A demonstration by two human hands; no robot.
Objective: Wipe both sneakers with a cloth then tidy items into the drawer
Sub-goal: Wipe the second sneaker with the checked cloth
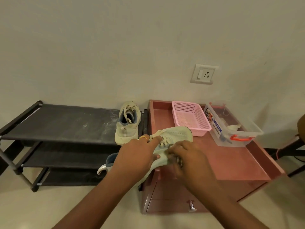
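A pale green sneaker (177,134) is held above the left edge of the pink cabinet top (231,161), with its toe toward the pink basket and its heel (105,164) hanging over the floor. My left hand (138,156) grips it across the laces, thumb underneath. At the sneaker's near side, my right hand (186,156) curls its fingers against the shoe. That hand is blurred, and something dark shows between its fingers. The second sneaker (127,123) stands on the right end of the shoe rack's top shelf. A white crumpled cloth-like thing (233,126) lies in the clear box.
A black three-shelf shoe rack (62,123) stands to the left. On the cabinet's back part are a pink mesh basket (189,116) and a clear plastic box (239,129) with orange latches. Below the cabinet top is a drawer with a metal knob (191,206). A wall socket (203,74) is above.
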